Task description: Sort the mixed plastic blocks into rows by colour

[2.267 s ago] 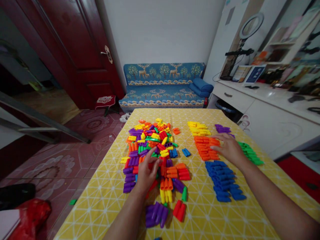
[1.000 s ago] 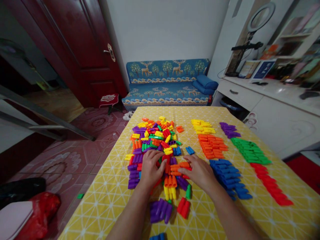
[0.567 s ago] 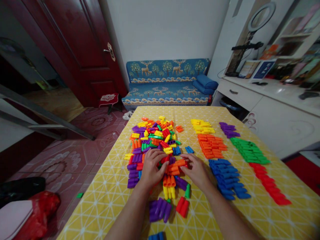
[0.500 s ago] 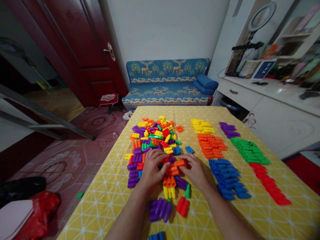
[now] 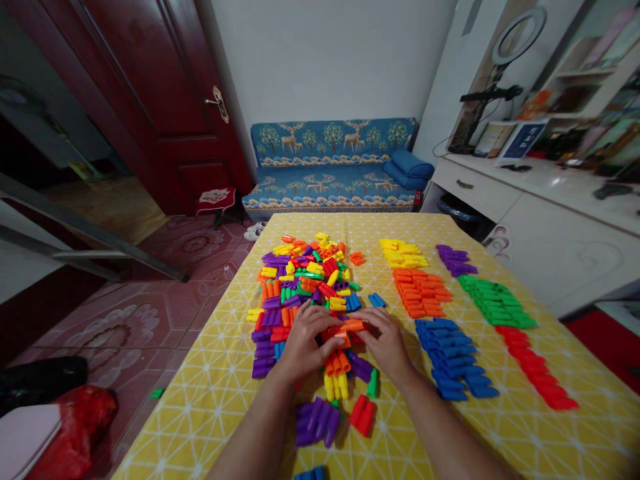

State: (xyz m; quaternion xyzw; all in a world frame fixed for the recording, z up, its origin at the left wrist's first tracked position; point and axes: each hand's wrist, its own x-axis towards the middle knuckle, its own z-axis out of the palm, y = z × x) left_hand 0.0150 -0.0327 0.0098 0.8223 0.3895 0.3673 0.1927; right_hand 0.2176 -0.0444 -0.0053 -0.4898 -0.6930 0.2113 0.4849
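Bullet-shaped plastic building blocks lie in a mixed-colour heap (image 5: 305, 277) on the table. At the heap's near side, my left hand (image 5: 306, 341) is closed, thumb and fingers pinching an orange bullet-shaped block (image 5: 353, 325) from the left. My right hand (image 5: 387, 339) curls its fingertips around the right end of the same orange piece. More orange blocks (image 5: 337, 363) and yellow blocks (image 5: 336, 387) lie just below the hands. Purple blocks (image 5: 318, 421) and a red pair (image 5: 363, 415) are nearer to me. My fingers partly hide the pieces between them.
On the right, blocks lie in single-colour groups: yellow (image 5: 403, 253), orange (image 5: 421, 292), blue (image 5: 453, 357), purple (image 5: 454, 259), green (image 5: 497, 300) and red (image 5: 535, 367). A patterned sofa (image 5: 325, 177) stands beyond the table, a white desk (image 5: 500, 183) at the right.
Between my hands, the orange block has shifted slightly and now lies flatter, its right end closer to my right fingertips. The whole view has shifted a little.
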